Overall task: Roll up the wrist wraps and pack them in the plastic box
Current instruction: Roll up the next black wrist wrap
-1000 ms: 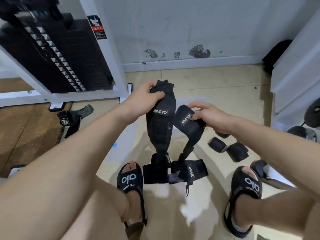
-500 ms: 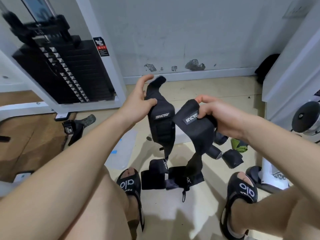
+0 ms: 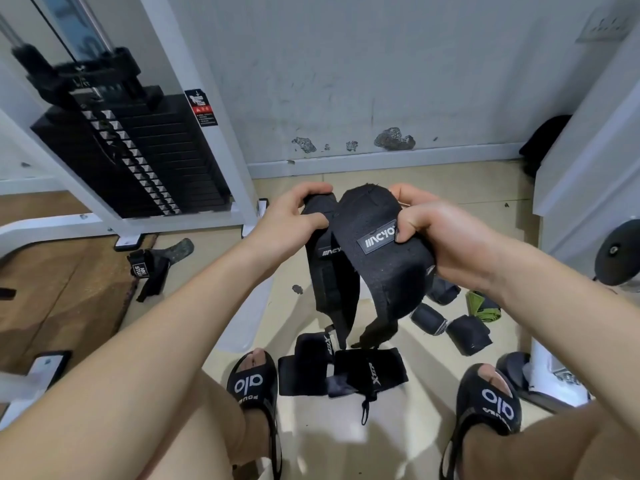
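Hands (image 3: 291, 220) (image 3: 440, 237) grip two black wraps (image 3: 381, 268); three rolls (image 3: 467, 332) nearby.

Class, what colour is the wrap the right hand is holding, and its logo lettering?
Black wrap, with white lettering on its logo patch; the head view shows it.

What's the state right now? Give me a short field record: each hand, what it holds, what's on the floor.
left hand: grips the top of the left wrist wrap, which hangs down unrolled
right hand: grips the right wrist wrap, logo patch facing the camera, tail hanging
flat wraps: on the floor between the sandals
rolled wraps: on the floor, right of centre
strap: on the floor beside the weight machine
plastic box: not identifiable in view
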Motion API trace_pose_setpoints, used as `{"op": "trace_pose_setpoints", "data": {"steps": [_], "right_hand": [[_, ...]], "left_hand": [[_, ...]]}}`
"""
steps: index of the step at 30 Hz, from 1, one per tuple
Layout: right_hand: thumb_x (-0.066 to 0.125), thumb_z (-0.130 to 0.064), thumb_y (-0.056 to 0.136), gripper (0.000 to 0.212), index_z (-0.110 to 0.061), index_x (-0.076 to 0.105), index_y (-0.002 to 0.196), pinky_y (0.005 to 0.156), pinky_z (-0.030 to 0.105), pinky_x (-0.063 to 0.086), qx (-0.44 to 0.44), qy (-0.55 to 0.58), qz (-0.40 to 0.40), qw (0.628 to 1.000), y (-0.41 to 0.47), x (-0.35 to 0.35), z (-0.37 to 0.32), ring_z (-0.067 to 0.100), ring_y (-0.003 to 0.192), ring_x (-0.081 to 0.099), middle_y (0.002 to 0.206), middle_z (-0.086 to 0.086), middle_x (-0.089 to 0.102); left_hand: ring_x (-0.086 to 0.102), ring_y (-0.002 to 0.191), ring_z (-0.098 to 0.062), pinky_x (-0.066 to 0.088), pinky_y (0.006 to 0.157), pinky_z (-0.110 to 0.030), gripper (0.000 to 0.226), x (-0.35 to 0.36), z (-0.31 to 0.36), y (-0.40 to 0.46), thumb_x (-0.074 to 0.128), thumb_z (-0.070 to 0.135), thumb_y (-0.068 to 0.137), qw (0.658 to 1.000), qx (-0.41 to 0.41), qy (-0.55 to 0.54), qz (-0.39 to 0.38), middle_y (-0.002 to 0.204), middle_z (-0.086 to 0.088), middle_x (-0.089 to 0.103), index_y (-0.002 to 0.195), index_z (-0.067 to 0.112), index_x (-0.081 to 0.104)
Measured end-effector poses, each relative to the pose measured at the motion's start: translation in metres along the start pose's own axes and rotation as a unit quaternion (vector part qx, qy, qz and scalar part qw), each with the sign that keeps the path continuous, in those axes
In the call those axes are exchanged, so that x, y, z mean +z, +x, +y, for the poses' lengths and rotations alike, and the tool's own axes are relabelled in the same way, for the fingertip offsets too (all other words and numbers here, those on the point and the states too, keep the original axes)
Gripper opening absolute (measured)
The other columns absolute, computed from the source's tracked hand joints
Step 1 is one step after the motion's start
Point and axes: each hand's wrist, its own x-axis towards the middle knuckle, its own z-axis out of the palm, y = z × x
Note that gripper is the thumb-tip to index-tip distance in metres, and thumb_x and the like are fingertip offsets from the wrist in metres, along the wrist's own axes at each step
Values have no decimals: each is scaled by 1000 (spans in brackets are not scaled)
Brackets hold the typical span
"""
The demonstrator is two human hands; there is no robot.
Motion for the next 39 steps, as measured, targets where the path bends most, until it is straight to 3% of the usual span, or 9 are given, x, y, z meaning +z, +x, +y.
{"op": "trace_pose_setpoints", "data": {"steps": [4,9,14,21,25,30,34,37,39], "right_hand": [[47,-1,52,47,-13,60,95,63,33,43,0,14,-5,1000,4,0,-1,23,75,59,86,11,62],[45,0,52,83,-19,64,131,70,34,46,8,20,-27,999,5,-5,0,27,92,64,110,13,70],[45,0,53,89,-27,63,135,85,42,41,20,32,-25,999,-1,-8,-4,32,101,63,131,22,67],[41,3,54,92,-30,60,138,94,45,32,16,66,-6,998,-8,-9,-12,35,102,60,134,25,63],[40,4,54,93,-29,60,138,88,44,38,-4,65,-26,998,-10,-8,-11,32,105,62,137,21,64],[41,3,53,94,-33,61,137,76,38,41,-3,52,-46,998,-8,-8,-8,32,101,63,134,19,65],[41,4,52,96,-28,59,140,73,36,45,-5,52,-68,996,-3,-8,-5,31,101,64,135,20,65],[39,4,52,90,-18,63,137,70,35,45,-18,51,-99,994,-2,-8,-5,31,98,61,121,21,67],[37,5,55,84,-11,64,133,59,27,48,-14,44,-111,993,-3,-6,-7,27,85,64,108,18,67]], "left_hand": [[71,82,3,56,76,-17,52,8,2,4,66,-5,87,999,-1,-38,-7,126,5,67,132,20,62],[71,99,-6,59,84,-25,63,7,-1,10,72,1,80,999,14,-36,9,131,8,64,137,24,59],[72,101,-11,60,83,-28,59,7,1,10,73,-2,82,999,15,-29,5,130,11,64,133,24,61],[64,79,-7,49,74,-23,14,11,3,15,62,16,99,999,-25,-25,-32,90,7,72,98,20,75],[57,76,-11,46,80,-29,28,19,8,13,48,38,106,989,-79,-76,-95,84,8,64,102,22,70],[54,105,-22,42,114,-41,57,23,10,13,41,59,103,966,-133,-156,-158,115,-7,56,130,13,62],[55,106,-23,44,98,-35,46,21,15,13,51,55,102,960,-143,-193,-142,117,-10,59,124,18,65],[52,107,-25,41,107,-38,67,17,9,19,73,56,85,945,-162,-254,-129,118,-7,57,129,5,66],[68,97,-15,50,103,-33,35,14,9,20,61,36,100,945,-150,-270,-106,104,-2,72,117,8,72]]}}
